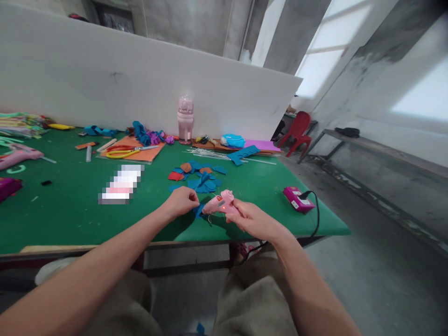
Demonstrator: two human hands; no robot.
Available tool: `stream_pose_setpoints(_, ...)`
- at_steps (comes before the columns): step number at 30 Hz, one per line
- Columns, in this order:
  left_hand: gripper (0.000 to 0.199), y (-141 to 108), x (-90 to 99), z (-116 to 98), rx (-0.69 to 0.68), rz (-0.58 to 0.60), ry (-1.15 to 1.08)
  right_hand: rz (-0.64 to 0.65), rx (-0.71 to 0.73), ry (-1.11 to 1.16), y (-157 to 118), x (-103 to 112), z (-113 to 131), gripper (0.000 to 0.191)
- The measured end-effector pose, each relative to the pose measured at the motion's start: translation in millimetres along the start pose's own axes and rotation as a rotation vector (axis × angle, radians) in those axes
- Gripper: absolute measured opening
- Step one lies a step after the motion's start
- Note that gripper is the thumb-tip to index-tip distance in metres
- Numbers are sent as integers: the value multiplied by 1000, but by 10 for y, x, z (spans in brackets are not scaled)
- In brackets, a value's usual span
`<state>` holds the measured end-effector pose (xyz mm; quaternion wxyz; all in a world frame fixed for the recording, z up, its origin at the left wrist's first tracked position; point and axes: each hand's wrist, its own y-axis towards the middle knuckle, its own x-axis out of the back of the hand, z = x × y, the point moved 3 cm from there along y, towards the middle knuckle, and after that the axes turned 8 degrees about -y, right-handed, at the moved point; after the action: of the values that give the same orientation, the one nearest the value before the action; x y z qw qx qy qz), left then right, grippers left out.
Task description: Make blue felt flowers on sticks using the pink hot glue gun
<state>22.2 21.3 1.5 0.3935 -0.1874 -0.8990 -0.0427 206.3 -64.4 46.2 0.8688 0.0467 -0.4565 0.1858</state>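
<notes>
My right hand [250,215] is wrapped round the handle of a pink glue gun [221,203], its nozzle pointing left and a small orange light showing on its side. The nozzle tip meets or nearly meets a small blue piece [199,211], which my left hand [182,201] pinches between thumb and fingers. Just beyond both hands lies a loose pile of blue cut pieces [203,183] with a few brown ones and a red piece [176,176] among them.
A magenta power box [298,199] with a black cable sits at the right. Scissors [122,151] lie on orange sheets at the back left. A pink bottle [185,120] stands by the white board. Another pink glue gun [21,156] lies far left on the green table [77,205].
</notes>
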Motion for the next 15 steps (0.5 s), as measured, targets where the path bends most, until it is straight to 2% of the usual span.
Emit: stream_pose_setpoints(15,12,-1,-5,5,-10,-3,-9,-28,-3,-47,-3,4,-53,20)
